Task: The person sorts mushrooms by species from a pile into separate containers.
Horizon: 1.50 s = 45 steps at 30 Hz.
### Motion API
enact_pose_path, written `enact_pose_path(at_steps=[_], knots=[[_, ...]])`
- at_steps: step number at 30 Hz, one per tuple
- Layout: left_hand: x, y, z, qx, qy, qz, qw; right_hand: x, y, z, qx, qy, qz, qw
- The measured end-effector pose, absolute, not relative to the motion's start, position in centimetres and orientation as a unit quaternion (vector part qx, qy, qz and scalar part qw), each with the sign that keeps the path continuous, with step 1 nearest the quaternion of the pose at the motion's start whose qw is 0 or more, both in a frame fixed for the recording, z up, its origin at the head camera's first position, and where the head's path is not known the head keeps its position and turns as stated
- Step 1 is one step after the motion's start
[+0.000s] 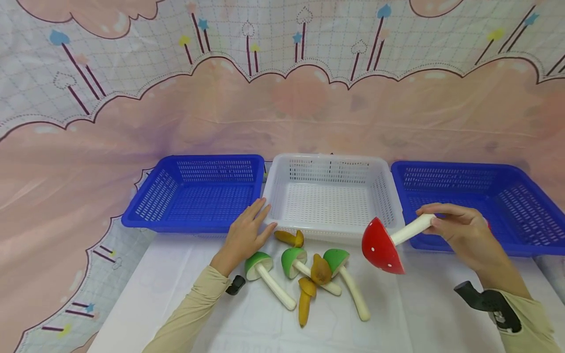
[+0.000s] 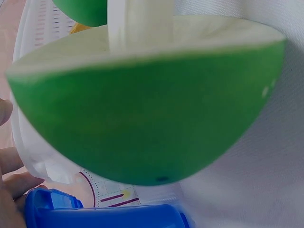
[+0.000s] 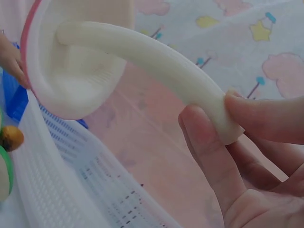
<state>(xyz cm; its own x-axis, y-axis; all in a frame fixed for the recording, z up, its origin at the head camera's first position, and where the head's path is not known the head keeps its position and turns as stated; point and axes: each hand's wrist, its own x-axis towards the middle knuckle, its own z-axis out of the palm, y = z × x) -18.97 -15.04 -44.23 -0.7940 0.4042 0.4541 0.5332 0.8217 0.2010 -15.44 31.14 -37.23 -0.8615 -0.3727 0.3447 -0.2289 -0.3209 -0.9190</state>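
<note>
My right hand [image 1: 463, 235] pinches the white stem end of a toy mushroom with a red, white-spotted cap [image 1: 380, 247]. It holds the mushroom tilted in the air, in front of the right blue basket; the right wrist view shows thumb and fingertips on the curved stem [image 3: 156, 59]. My left hand [image 1: 247, 235], fingers spread, lies at the near corner where the left blue basket [image 1: 176, 229] meets the white basket [image 1: 331, 235]. Close to that wrist is a green-capped mushroom [image 1: 259, 264], whose cap [image 2: 152, 114] fills much of the left wrist view.
Two more green-capped mushrooms [image 1: 293, 260] [image 1: 353, 294] and several small brown mushrooms [image 1: 304, 304] lie on the white cloth. A row of baskets stands along the back, the right blue basket [image 1: 507, 169] at its end. Something red [image 1: 488, 224] shows behind my right hand.
</note>
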Motion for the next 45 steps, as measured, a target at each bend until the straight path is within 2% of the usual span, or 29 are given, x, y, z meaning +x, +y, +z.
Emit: enact_pose_path(at_steps=[4, 11, 16, 22, 35, 45], knots=[[-19.0, -15.0, -44.3, -0.251, -0.934, -0.162, 0.199, -15.3, 32.2, -37.1, -0.241, 0.579, -0.778, 0.032], [-19.1, -15.0, -44.2, -0.250, -0.934, -0.163, 0.198, -15.5, 33.8, -37.0, -0.249, 0.451, -0.855, 0.053], [-19.1, -15.0, -44.2, -0.254, -0.931, -0.162, 0.206, -15.7, 35.2, -37.3, -0.205, 0.415, -0.886, 0.032], [-19.1, -15.1, -44.2, -0.254, -0.932, -0.161, 0.205, -15.7, 37.1, -38.0, -0.142, 0.403, -0.904, 0.012], [-19.0, -15.1, -44.5, -0.253, -0.932, -0.159, 0.205, -16.4, 40.2, -39.2, -0.102, 0.385, -0.917, 0.002], [-19.0, -15.1, -44.2, -0.256, -0.932, -0.158, 0.204, -17.7, 42.1, -39.7, -0.040, 0.425, -0.904, 0.013]])
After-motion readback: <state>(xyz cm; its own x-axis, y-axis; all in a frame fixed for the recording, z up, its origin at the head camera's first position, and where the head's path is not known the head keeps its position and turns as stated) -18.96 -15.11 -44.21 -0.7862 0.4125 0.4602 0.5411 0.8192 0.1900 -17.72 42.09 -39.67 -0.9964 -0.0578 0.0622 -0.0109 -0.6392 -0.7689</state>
